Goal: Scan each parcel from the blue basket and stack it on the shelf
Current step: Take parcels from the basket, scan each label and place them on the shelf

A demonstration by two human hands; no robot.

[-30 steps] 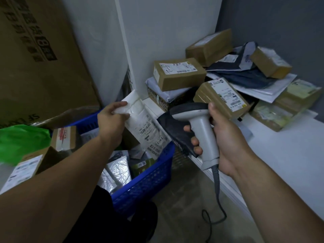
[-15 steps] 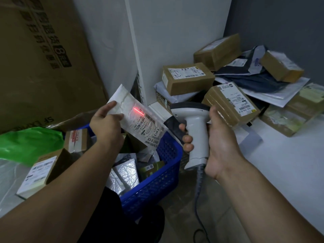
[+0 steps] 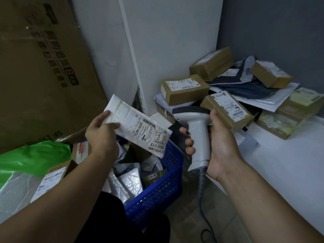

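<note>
Above blue basket (image 3: 157, 193), left hand (image 3: 101, 135) pinches white parcel (image 3: 140, 130) by its end; right hand (image 3: 222, 148) grips scanner (image 3: 198, 134)

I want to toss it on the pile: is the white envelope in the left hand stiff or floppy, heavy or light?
Probably semi-stiff: the white envelope, held by one end in the left hand, juts out nearly flat. Likely light, since a pinch at its end carries it. Its glossy, wrinkled skin might slide off sloped boxes.

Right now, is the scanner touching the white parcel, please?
Apart: the head view shows a clear gap between the scanner and the white parcel.
</note>
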